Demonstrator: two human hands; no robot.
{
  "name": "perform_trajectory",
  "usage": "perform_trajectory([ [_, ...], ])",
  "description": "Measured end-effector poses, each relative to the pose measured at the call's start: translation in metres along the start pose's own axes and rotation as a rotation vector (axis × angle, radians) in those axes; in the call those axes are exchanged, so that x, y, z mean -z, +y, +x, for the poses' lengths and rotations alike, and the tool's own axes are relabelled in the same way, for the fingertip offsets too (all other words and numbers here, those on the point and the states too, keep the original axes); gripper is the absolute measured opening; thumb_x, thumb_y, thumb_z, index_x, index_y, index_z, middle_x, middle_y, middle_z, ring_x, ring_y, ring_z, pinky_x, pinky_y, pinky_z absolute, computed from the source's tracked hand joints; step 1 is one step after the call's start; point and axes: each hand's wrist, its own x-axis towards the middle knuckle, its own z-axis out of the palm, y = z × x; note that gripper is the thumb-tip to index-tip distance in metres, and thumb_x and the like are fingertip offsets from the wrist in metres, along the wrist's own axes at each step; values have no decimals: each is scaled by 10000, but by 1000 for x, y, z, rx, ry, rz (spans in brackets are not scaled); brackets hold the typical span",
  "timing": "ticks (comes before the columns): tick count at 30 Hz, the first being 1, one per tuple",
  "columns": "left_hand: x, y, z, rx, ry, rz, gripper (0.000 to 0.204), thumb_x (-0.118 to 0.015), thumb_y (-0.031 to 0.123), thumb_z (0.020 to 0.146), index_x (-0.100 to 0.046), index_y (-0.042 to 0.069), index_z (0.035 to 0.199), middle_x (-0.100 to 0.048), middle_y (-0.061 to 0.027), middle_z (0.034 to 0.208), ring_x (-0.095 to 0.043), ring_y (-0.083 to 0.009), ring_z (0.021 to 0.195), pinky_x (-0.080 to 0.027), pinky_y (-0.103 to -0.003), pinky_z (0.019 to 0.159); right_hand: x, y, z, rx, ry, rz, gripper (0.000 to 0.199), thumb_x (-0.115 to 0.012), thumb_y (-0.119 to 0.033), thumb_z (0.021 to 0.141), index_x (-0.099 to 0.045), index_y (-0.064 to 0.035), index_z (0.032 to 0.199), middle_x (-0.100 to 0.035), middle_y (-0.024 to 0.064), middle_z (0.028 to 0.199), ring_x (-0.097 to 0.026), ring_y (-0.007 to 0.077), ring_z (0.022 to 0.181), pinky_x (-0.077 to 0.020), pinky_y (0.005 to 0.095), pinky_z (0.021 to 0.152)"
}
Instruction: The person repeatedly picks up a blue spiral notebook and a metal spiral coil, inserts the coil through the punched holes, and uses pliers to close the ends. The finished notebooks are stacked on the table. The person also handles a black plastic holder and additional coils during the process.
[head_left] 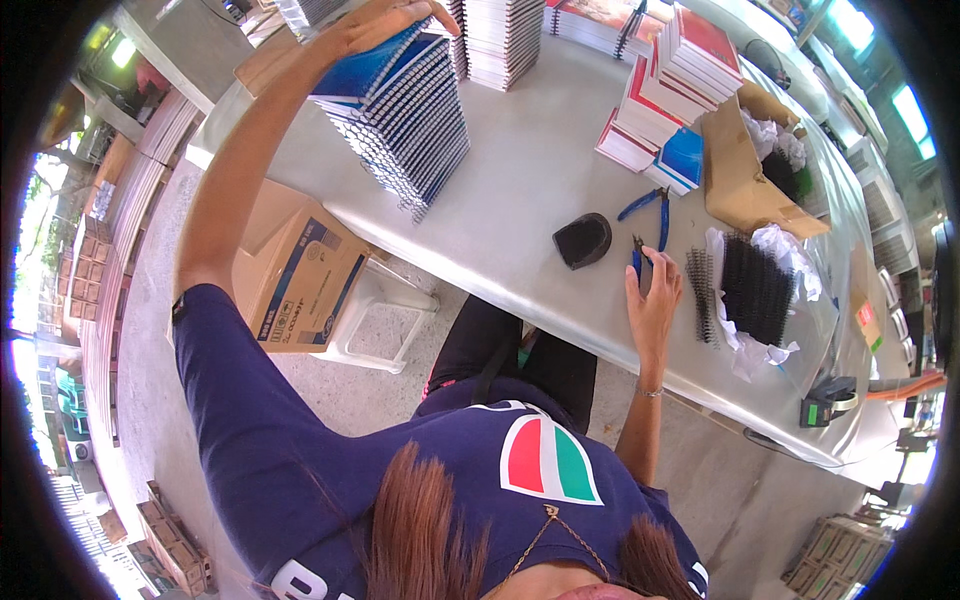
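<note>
Resting flat atop the leaning stack of spiral-bound notebooks (400, 110), the left hand (385, 25) lies spread on the top blue cover, arm fully stretched. The stack stands far left on the tabletop (520, 190). The right hand (652, 295), fingers loosely extended, touches blue-handled pliers (648, 215) beside black binding coils (755, 290).

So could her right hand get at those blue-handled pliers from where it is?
Probably yes. The right hand rests on the table right beside the blue-handled pliers, fingertips about touching them, and nothing lies between. The left hand is far off on the notebook stack.
</note>
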Motion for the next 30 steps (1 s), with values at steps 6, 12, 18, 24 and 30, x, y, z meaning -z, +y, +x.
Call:
perform_trajectory([
  [6,-9,8,3,-9,-103,-98,351,-470,218,884,-766,71,1000,-644,-116,923,-583,-250,923,-446,-388,874,-2,-2,1,-5,-4,9,373,-641,-228,923,-558,-108,1266,-555,128,1255,-486,323,1214,-349,453,1050],
  [12,-17,5,6,-13,-123,-83,323,-487,205,897,-780,84,960,-622,-95,913,-568,-212,871,-446,-356,824,-3,-1,0,0,1,-11,371,-641,-239,925,-560,-115,1265,-554,129,1259,-485,322,1222,-346,453,1054],
  [18,-30,-9,6,-10,-61,81,472,-393,346,997,-719,10,936,-527,-102,921,-519,-249,915,-378,-377,937,0,2,0,4,-2,19,372,-646,-251,925,-570,-105,1258,-560,134,1258,-486,326,1228,-345,452,1054],
  [24,-23,-10,3,-74,-50,145,385,-493,358,1007,-747,69,1027,-577,-57,977,-557,-205,912,-436,-362,898,7,15,57,5,87,244,283,-635,-261,947,-662,-37,1118,-662,169,1087,-599,333,1063,-441,420,947],
  [30,-15,108,-4,-220,325,234,192,-626,130,940,-730,86,1094,-599,-77,986,-603,-236,934,-479,-340,822,-26,132,174,-345,354,55,510,-711,-400,881,-646,62,1088,-695,239,986,-675,385,935,-513,466,835],
])
